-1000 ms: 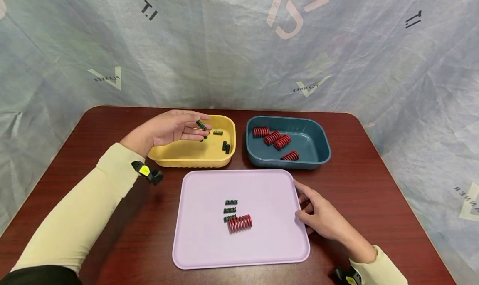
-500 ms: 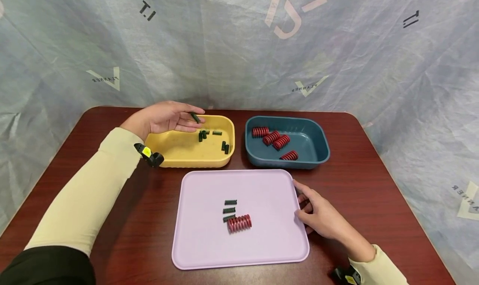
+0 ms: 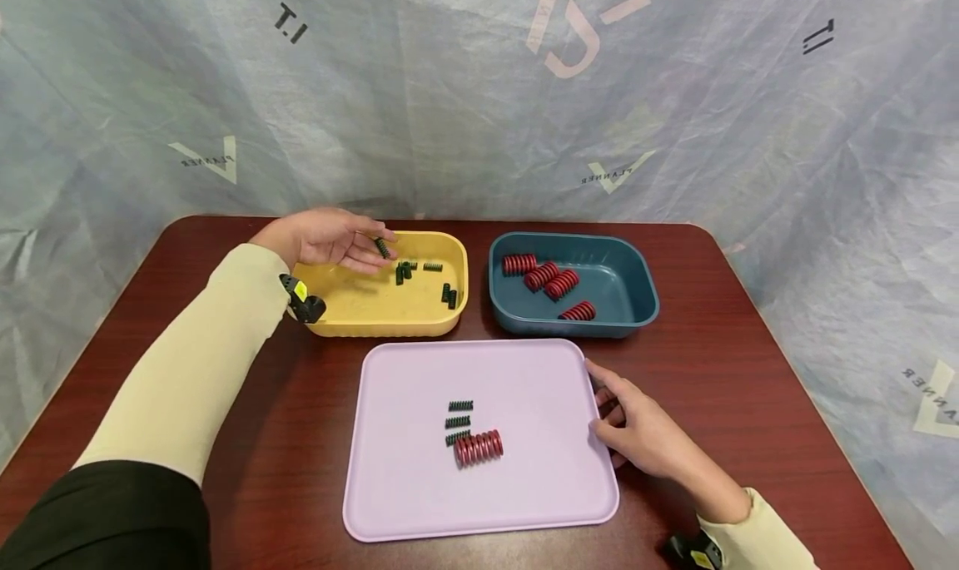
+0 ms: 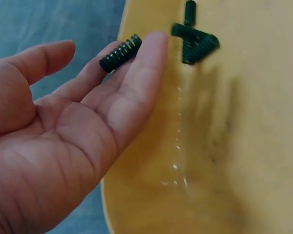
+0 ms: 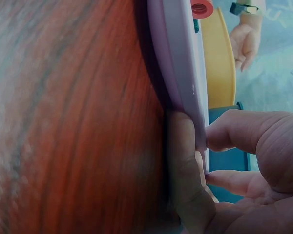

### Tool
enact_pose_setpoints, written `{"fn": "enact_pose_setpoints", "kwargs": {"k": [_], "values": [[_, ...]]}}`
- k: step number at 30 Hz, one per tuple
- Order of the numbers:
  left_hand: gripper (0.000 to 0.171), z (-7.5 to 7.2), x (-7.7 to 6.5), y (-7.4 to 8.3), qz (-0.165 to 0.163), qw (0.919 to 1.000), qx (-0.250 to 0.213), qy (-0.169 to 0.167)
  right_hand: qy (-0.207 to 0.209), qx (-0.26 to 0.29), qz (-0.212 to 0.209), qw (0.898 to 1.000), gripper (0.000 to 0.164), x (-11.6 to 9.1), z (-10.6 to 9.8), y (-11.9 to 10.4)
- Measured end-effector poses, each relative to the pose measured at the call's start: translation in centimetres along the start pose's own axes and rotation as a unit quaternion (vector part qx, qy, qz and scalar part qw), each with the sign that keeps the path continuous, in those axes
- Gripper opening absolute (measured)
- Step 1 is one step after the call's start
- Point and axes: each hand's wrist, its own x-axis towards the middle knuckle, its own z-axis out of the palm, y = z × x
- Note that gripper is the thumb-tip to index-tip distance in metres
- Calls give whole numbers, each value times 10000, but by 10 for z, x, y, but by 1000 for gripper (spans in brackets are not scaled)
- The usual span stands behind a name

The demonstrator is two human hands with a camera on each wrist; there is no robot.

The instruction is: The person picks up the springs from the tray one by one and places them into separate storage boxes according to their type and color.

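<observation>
My left hand (image 3: 337,239) is raised over the yellow bin (image 3: 360,327), palm turned up and fingers extended. A small dark green coil spring (image 4: 121,53) lies across its fingers, with the thumb standing apart from it in the left wrist view. Several more green springs (image 3: 405,271) lie in that bin. My right hand (image 3: 646,433) pinches the right edge of the lilac tray (image 3: 539,470), one finger under the rim in the right wrist view. On the tray, three green springs (image 3: 459,422) lie in a column, with a large red coil spring (image 3: 479,448) close by the lowest.
To the right of the yellow bin stands a dark blue bin (image 3: 622,283) holding several red springs (image 3: 541,275). Both bins stand behind the tray on a dark red-brown table (image 3: 719,337). A silvery printed sheet (image 3: 449,96) hangs behind the table.
My left hand has drawn leftward over the yellow bin with the green spring on its fingers, uncovering more springs there. My right hand keeps its place on the tray's edge.
</observation>
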Motion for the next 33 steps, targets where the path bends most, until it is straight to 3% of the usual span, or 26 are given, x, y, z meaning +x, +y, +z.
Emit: {"fn": "enact_pose_setpoints", "kwargs": {"k": [12, 33], "values": [[50, -2, 10, -8, -472, 9980, 348, -238, 2, -1, 47, 10000, 77, 0, 1, -1], [57, -9, 4, -16, -452, 9968, 453, -472, 88, -84, -7, 9999, 76, 1, 2, 1]]}}
